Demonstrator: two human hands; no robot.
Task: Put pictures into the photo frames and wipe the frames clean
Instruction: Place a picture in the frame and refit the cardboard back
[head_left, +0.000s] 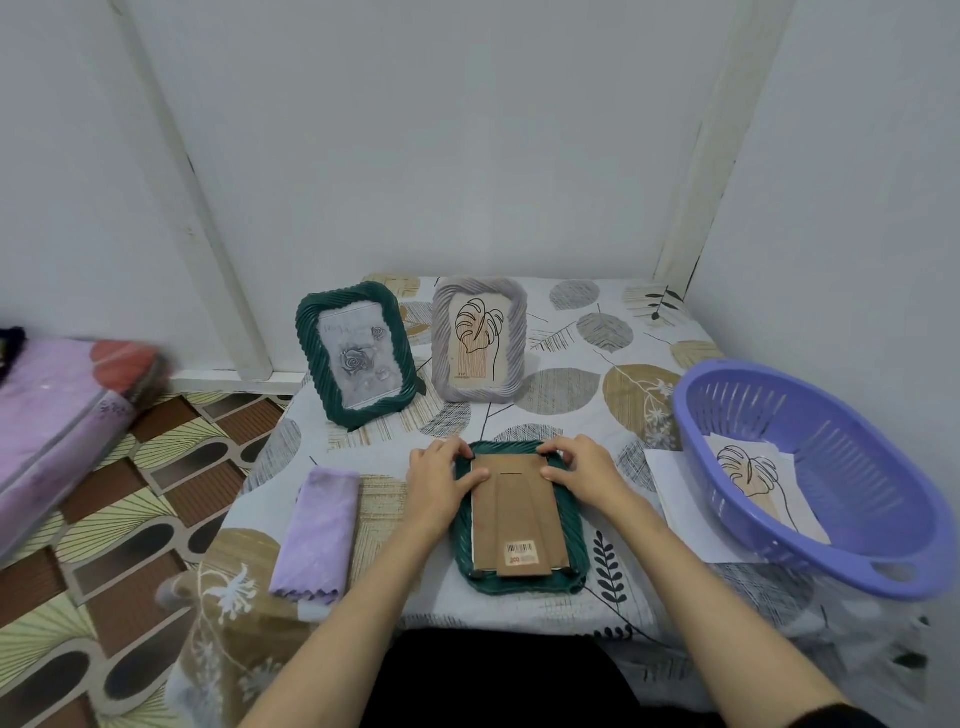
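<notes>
Green frame (521, 586) face-down, brown backing up; two framed pictures upright behind.

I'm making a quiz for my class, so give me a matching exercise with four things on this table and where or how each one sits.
Things:
1. green frame with rose picture
2. green frame with brown backing
3. purple cloth
4. leaf picture

States:
A. inside the purple basket
B. lying face down under both hands
C. standing upright at the back left
D. folded, left of the face-down frame

Pairs: 1-C, 2-B, 3-D, 4-A
</notes>
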